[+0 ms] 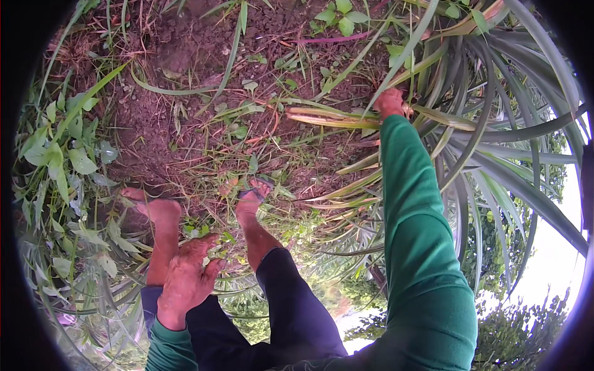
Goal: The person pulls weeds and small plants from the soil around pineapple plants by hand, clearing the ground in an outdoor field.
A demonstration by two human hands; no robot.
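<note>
Soil [164, 127] spreads across the middle, weeds [80, 159] to its left, a plant [495, 136] to its right. The person's 2 feet stand on the soil, the left foot [162, 211] beside the weeds, the right foot [252, 195] nearer the plant. The right hand [388, 102] sits ahead of both, at the plant's edge, where leaves [331, 120] extend leftward over the soil. The left hand [185, 277] hangs over the left leg [162, 244].

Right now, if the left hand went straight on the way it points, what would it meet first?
Probably the small green leaves just past the left hand, with the right foot beyond; depth is unclear, so it might pass above both.
</note>
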